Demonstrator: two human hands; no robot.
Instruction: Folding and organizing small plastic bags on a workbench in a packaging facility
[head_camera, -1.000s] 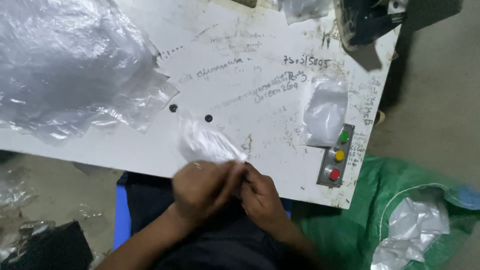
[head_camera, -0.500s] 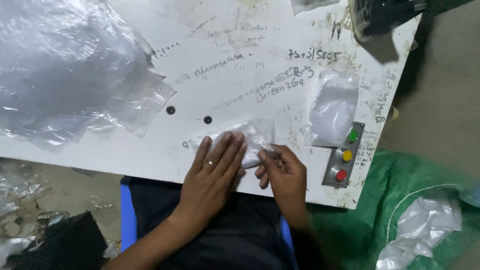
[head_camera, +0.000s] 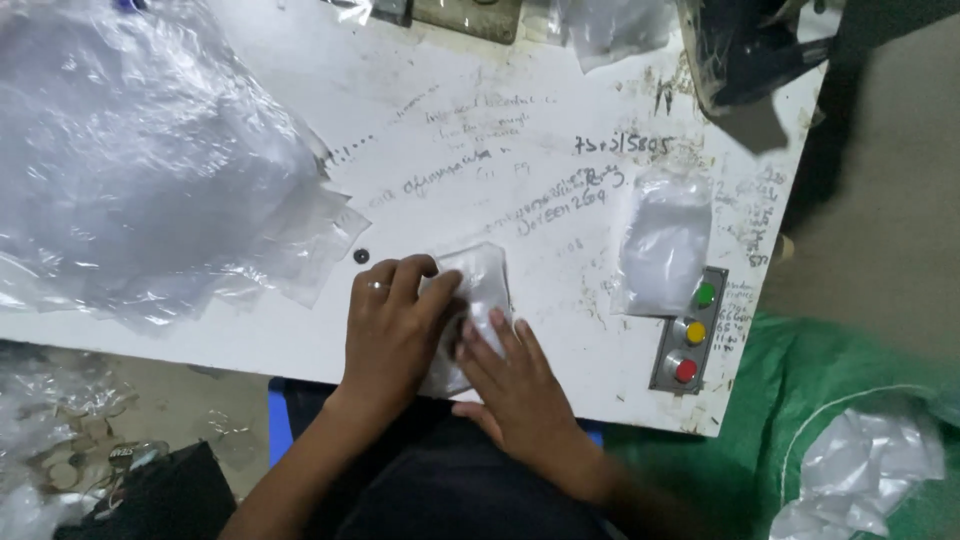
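While both palms lie flat, the left hand (head_camera: 392, 325) and right hand (head_camera: 515, 380) side by side pressing a small clear plastic bag (head_camera: 478, 290) onto the white table (head_camera: 300, 130) near its front edge, the bag looks light, limp and slippery, best pinched at a corner.

left hand (head_camera: 388, 330): bare, thin ring on one finger
right hand (head_camera: 515, 385): bare, no ring seen
forearms: bare, no sleeves showing
lap: dark clothing
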